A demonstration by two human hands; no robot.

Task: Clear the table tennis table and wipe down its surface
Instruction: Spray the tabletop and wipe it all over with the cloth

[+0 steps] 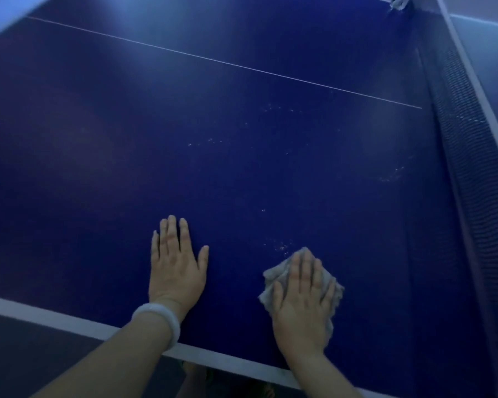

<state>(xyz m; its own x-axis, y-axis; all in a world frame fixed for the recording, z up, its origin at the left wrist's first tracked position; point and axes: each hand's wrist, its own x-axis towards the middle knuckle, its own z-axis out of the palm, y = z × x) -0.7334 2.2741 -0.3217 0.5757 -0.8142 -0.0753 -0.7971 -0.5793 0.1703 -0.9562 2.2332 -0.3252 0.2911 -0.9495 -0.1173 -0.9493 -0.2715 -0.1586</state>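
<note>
Grey cloth [273,275] lies under flat right hand [302,305]; left hand [176,268] flat, open on blue table [242,139] beside it

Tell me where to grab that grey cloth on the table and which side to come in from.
Take the grey cloth by its far-left corner, the flap that sticks out past the right hand, which lies flat on its middle. Come from the left, over the bare blue table between the two hands; the left hand rests flat nearby. That flap looks loose and rumpled, so a pinch there should probably lift it.
</note>
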